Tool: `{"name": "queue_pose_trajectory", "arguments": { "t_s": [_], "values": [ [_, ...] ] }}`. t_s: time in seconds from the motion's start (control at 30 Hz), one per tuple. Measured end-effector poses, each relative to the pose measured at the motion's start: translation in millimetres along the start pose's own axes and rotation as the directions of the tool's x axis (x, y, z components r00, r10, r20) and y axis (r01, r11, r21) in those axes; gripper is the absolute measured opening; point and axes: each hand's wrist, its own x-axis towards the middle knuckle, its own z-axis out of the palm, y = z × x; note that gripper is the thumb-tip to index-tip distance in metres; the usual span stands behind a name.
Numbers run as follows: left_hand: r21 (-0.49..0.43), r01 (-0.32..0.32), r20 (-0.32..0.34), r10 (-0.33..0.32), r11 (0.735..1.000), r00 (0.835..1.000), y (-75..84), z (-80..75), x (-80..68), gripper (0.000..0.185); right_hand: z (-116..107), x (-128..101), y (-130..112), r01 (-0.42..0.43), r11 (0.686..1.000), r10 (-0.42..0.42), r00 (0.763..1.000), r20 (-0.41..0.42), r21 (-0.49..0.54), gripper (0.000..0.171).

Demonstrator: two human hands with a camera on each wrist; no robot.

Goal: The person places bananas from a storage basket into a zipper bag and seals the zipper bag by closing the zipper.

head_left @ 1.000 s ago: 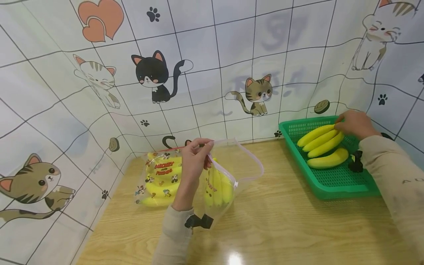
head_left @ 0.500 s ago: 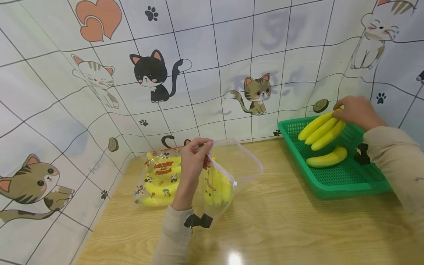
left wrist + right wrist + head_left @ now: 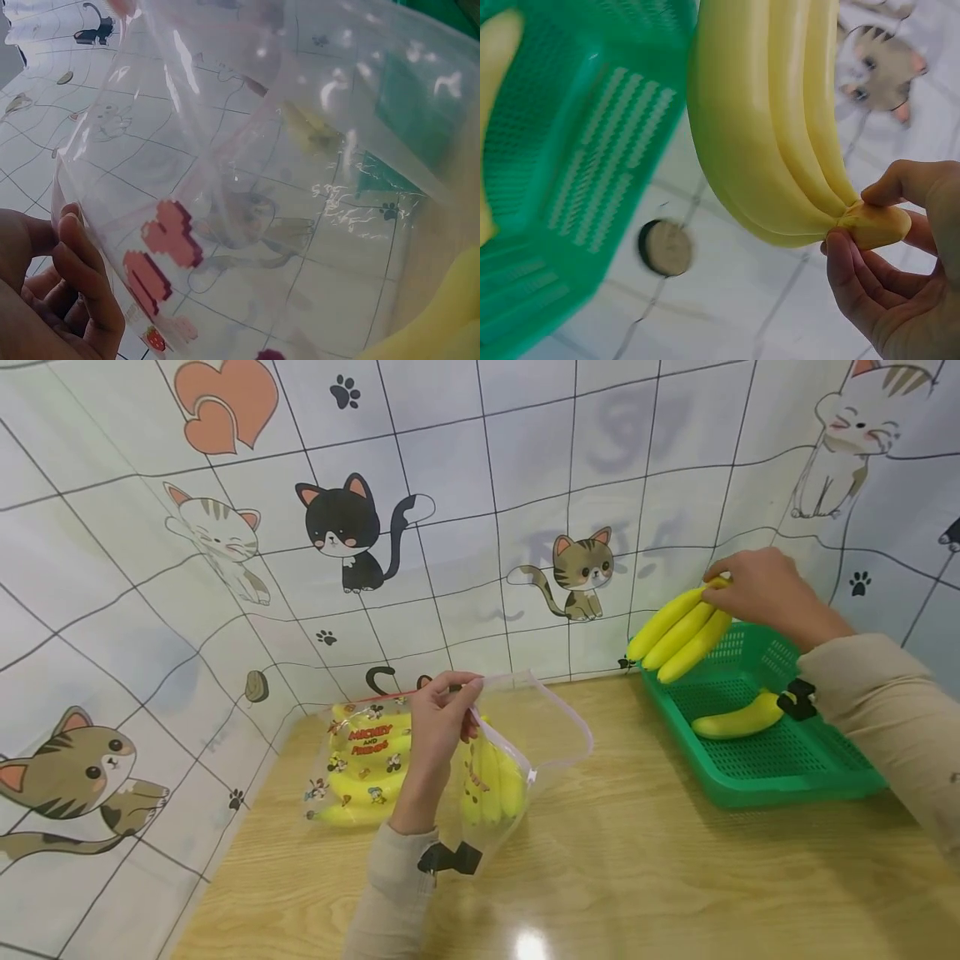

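Note:
My left hand [image 3: 442, 718] pinches the top edge of a clear zip bag [image 3: 558, 710], whose pink-rimmed mouth gapes toward the right. Inside that bag stands a bunch of yellow bananas [image 3: 495, 781]. In the left wrist view the film of the bag fills most of the picture, with curled fingers at its edge. My right hand [image 3: 761, 589] grips a second bunch of bananas [image 3: 682, 631] by its stem, raised over the left rim of a green basket [image 3: 712, 777]. The right wrist view shows thumb and fingers round the stem [image 3: 874, 223].
A single banana [image 3: 738, 718] lies in the basket. Left of my left hand, a printed zip bag [image 3: 367, 760] with a red top edge holds more bananas flat on the wooden table [image 3: 615, 877]. A cat-patterned wall covering [image 3: 465, 527] rises close behind.
My right hand has lifted the banana bunch up out of the green basket and carried it left, to above the basket's rim. The left hand and its bag have stayed put.

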Motion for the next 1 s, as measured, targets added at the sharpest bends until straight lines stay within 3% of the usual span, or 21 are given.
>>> {"name": "queue_pose_trajectory", "arguments": {
  "t_s": [0.27, 0.57, 0.73, 1.0],
  "values": [
    [-0.002, -0.002, 0.007, 0.002, 1.000, 1.000, 1.2, -1.0, -0.3, 0.024, -20.7, -3.9, -55.0, 0.111, 0.994, -0.108, 0.987, -0.123, 0.021, 0.038],
    [-0.014, 0.005, 0.009, -0.005, 1.000, 1.000, 0.4, -1.2, 0.6, 0.022, -34.4, -18.8, -104.4, 0.235, 0.970, -0.210, 0.940, -0.269, 0.062, 0.031],
    [-0.017, 0.006, 0.012, -0.005, 1.000, 1.000, -0.7, -1.1, 0.7, 0.024, -39.7, -29.2, -123.1, 0.286, 0.955, -0.239, 0.904, -0.353, 0.084, 0.029],
    [-0.007, -0.008, 0.005, 0.008, 1.000, 1.000, 0.1, -0.3, 0.5, 0.016, -44.8, -49.9, -153.0, 0.405, 0.909, -0.309, 0.813, -0.493, 0.099, 0.023]
  ]
}}
